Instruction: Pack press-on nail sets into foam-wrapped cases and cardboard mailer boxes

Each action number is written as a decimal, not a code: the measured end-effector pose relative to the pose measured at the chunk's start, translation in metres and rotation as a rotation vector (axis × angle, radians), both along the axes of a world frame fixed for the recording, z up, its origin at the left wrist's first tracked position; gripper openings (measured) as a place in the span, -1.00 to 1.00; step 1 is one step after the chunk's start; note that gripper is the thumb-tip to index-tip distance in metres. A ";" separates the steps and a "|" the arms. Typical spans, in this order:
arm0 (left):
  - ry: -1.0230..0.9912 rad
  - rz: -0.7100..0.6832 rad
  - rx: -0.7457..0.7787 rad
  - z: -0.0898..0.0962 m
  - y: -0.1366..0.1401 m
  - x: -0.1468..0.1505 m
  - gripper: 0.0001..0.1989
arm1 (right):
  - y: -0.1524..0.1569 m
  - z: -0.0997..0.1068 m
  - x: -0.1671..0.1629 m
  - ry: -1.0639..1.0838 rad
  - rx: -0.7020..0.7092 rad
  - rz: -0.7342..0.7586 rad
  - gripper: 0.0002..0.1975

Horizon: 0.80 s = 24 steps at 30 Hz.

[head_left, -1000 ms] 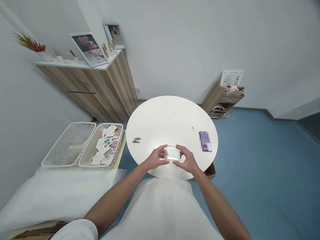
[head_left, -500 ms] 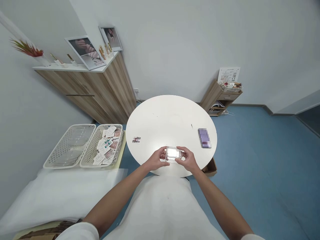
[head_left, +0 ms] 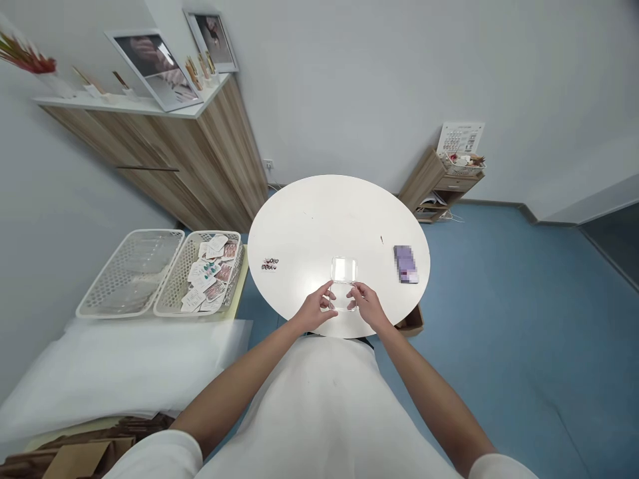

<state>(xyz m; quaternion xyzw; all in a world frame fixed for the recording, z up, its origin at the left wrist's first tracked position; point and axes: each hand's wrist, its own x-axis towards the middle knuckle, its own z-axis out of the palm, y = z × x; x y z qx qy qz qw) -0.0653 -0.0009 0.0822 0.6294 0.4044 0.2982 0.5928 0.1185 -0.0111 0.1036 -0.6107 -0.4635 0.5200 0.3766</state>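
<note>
A clear plastic hinged box [head_left: 344, 271] is held low over the front part of the round white table [head_left: 309, 233], its lid swung up on the far side. My left hand [head_left: 318, 307] grips the box's left edge between thumb and fingers. On the opposite edge, my right hand [head_left: 367, 306] has its fingers closed around the clear plastic. Nothing shows inside the box. To the left on the table lies a small card of dark and pinkish press-on nails [head_left: 269, 265]. A purple item [head_left: 406, 264], blurred by pixels, lies at the right.
Left of the table stand two white baskets; one [head_left: 227, 279] holds several nail cards, the other [head_left: 134, 273] clear plastic packages. A tiny reddish-brown sliver [head_left: 382, 239] lies on the tabletop. A cardboard box [head_left: 412, 322] sits below the table's right edge.
The clear box was closed between both hands; now its lid is open away from me. My right hand has shifted to the box's lower right edge. The camera view has tilted slightly.
</note>
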 end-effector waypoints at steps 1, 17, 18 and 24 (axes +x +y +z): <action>0.008 0.018 0.002 -0.003 -0.001 0.001 -0.21 | -0.003 -0.002 -0.001 0.005 -0.007 -0.009 -0.62; 0.373 0.022 0.085 -0.064 -0.021 0.017 -0.24 | -0.044 -0.056 -0.001 -0.282 -0.210 0.023 -0.29; 0.402 0.022 0.073 -0.065 -0.021 0.018 -0.25 | -0.044 -0.060 -0.001 -0.285 -0.222 0.031 -0.30; 0.506 -0.021 0.013 -0.071 -0.010 0.023 -0.25 | -0.035 -0.081 0.000 -0.256 -0.227 0.014 -0.30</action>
